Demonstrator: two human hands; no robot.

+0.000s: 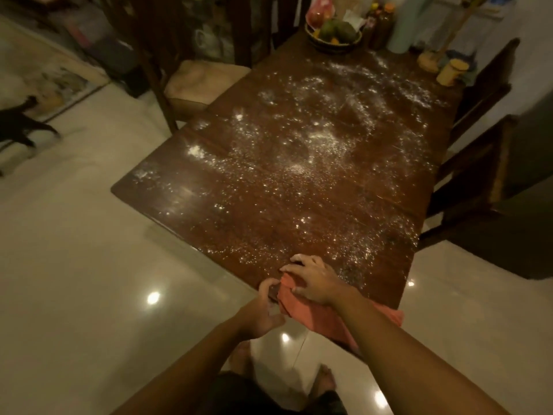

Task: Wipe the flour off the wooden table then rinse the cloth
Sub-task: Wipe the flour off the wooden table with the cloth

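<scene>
White flour point(311, 145) lies scattered over most of the dark wooden table point(167, 187). A salmon-pink cloth point(320, 320) hangs over the table's near edge. My right hand point(311, 280) lies on top of the cloth at the edge, fingers spread and slightly bent. Just off the edge, my left hand point(264, 310) has curled fingers at the cloth's left corner; whether it pinches the cloth is not clear.
A fruit bowl point(333, 35), bottles point(381, 25), a pale green roll point(405, 25) and a yellow jar point(450, 71) stand at the table's far end. Chairs flank it, a cushioned one point(197, 82) on the left and two point(478, 121) on the right. A black animal point(21, 121) walks on the shiny floor.
</scene>
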